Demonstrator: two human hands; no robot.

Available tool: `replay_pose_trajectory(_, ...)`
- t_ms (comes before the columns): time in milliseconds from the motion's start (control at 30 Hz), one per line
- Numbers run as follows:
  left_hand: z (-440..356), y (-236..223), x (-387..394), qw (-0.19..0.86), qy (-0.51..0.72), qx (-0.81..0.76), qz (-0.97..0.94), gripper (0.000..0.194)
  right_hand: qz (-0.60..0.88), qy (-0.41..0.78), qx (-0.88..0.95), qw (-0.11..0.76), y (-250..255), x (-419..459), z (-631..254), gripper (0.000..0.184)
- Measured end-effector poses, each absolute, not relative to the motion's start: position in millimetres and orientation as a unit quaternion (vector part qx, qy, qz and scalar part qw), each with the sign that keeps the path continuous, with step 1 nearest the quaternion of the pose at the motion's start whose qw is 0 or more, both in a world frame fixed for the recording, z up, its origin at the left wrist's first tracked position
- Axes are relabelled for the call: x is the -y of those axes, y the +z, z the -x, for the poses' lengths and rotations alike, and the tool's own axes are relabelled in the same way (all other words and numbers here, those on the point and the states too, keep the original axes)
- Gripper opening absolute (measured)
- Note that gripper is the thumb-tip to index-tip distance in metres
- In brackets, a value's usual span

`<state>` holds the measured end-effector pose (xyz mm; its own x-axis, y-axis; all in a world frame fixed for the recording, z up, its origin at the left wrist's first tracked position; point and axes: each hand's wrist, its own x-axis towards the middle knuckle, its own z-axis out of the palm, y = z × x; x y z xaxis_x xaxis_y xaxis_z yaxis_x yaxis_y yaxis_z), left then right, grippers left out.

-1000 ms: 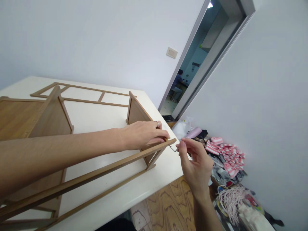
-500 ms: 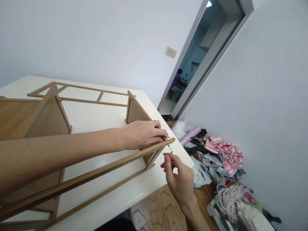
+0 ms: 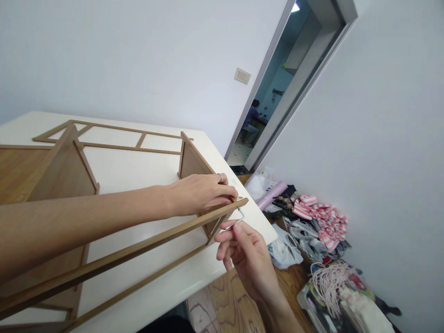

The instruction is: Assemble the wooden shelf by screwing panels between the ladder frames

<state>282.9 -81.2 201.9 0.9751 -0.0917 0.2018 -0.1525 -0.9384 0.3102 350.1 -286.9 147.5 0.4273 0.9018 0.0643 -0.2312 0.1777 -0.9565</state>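
Observation:
A partly joined wooden frame, with long rails and upright panels, lies across the white table. My right hand pinches a bent metal hex key between thumb and fingers; the key's short end meets the outer side of the rail near its right tip. My left hand, a ring on one finger, is closed over the top edge of the right wooden panel, beside that joint. Small metal hardware shows by its fingertips, too small to name. A larger wooden panel stands at the left under my left forearm.
The white table ends in a rounded corner at the right. A ladder-like wooden frame lies at its back. Bags, a striped pink cloth and a bundle of cord crowd the floor along the wall. A person sits beyond the doorway.
My right hand has turned and moved slightly left, swinging the hex key's long arm leftward. My left hand keeps its hold on the panel. The view has shifted a little.

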Motion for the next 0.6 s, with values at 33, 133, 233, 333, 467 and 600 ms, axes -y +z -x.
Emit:
replay_pose_trajectory(33,-283,202,81,0.165,0.093,0.062,-0.980,0.028,0.495,0.410,0.357,0.677,149,289,-349,0.032)
replay_pose_trajectory(133,-282,203,82,0.166,0.093,0.060,-0.980,0.028,0.596,0.264,0.447,0.612,150,295,-352,0.022)
replay_pose_trajectory(233,-282,203,81,0.169,0.087,0.056,-0.980,0.029,0.675,-0.039,0.555,0.484,152,297,-361,0.009)
replay_pose_trajectory(333,-283,202,81,0.170,0.088,0.060,-0.980,0.029,0.658,-0.278,0.612,0.339,161,298,-371,0.017)
replay_pose_trajectory(467,-284,201,80,0.169,0.092,0.067,-0.979,0.030,0.632,-0.388,0.630,0.231,181,297,-380,0.012)
replay_pose_trajectory(600,-283,200,80,0.167,0.105,0.074,-0.977,0.030,0.649,-0.362,0.611,0.273,192,291,-386,0.006)
